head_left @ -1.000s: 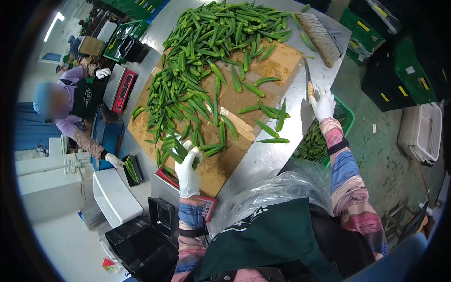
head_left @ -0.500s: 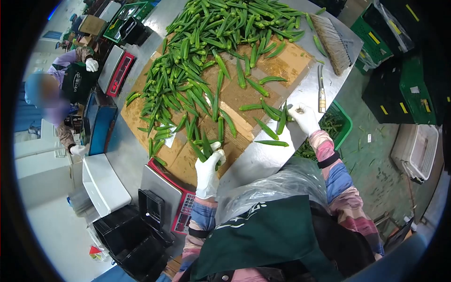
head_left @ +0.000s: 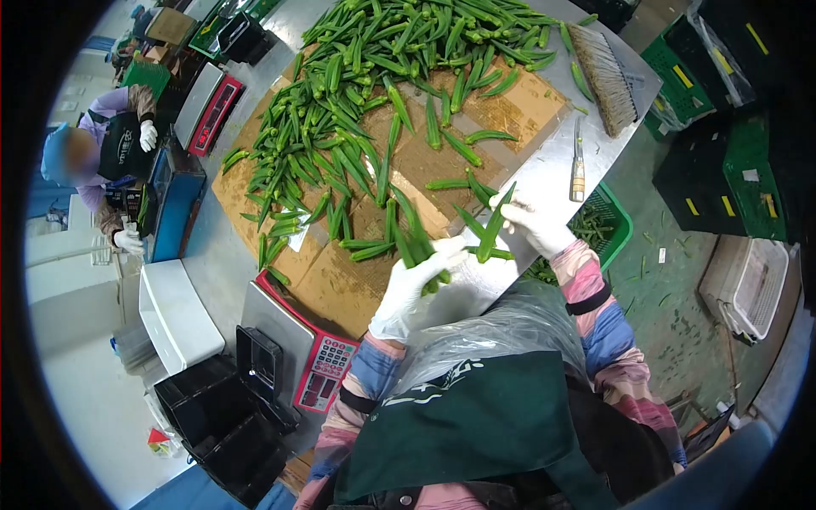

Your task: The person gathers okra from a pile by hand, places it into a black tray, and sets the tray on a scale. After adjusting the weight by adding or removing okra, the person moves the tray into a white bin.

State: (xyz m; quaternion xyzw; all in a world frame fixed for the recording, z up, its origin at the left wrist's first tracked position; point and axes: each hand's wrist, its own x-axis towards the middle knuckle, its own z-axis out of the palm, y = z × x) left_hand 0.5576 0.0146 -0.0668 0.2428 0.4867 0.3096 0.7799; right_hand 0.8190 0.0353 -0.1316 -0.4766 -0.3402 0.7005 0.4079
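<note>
Okra pods (head_left: 399, 51) lie in a large heap on flattened cardboard (head_left: 340, 285) on the metal table. My left hand (head_left: 412, 287), in a white glove, is closed around several okra pods near the cardboard's front edge. To its right, my gloved right hand (head_left: 533, 223) pinches one okra pod (head_left: 492, 229), tip pointing up, over the table edge. A few loose pods lie beside and behind that hand. The knife (head_left: 578, 166) rests on the metal to the right of my right hand.
A brush (head_left: 603, 81) lies at the table's right corner. Below the edge stands a green basket (head_left: 619, 234) with okra. Left are a red scale (head_left: 319, 374), black bins (head_left: 208, 416) and a white box (head_left: 178, 314). A co-worker (head_left: 110, 140) stands at far left.
My left hand has moved right with its pods, closer to my right hand. My right hand has shifted slightly down and left and now holds a pod raised between its fingers.
</note>
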